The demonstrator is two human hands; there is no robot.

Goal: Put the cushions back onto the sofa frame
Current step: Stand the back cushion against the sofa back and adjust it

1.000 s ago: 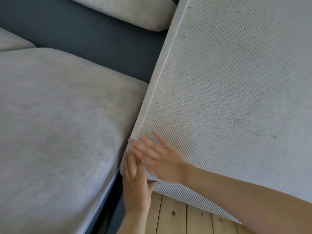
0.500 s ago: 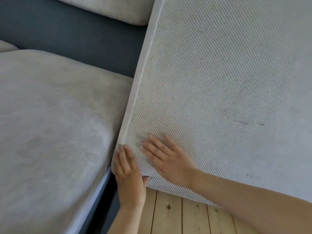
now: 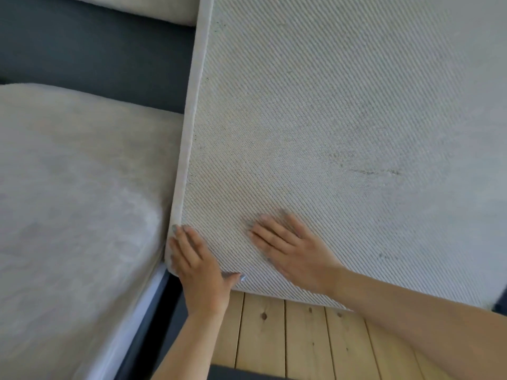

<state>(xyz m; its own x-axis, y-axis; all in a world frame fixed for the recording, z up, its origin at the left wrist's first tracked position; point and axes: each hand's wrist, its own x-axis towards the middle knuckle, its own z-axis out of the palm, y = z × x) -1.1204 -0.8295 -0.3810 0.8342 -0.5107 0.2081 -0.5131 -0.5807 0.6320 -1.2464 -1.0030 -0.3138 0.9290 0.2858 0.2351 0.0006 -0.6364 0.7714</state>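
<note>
A large seat cushion (image 3: 343, 127) stands tilted on edge, its ribbed woven underside facing me and filling the right of the view. My left hand (image 3: 199, 270) grips its lower left corner, fingers lying up along the edge and thumb under the bottom rim. My right hand (image 3: 288, 248) presses flat on the ribbed face beside it, fingers straight. To the left, a second beige seat cushion (image 3: 76, 204) lies flat on the dark grey sofa frame (image 3: 96, 56). A back cushion (image 3: 142, 6) leans at the top.
Light wooden floorboards (image 3: 301, 338) show below the tilted cushion. The dark front edge of the sofa frame (image 3: 142, 333) runs diagonally at the lower left, right next to my left forearm.
The tilted cushion has shifted left toward the seated cushion and swung more upright. My right hand slid from the corner onto the ribbed face and lies flat; my left hand stays on the corner.
</note>
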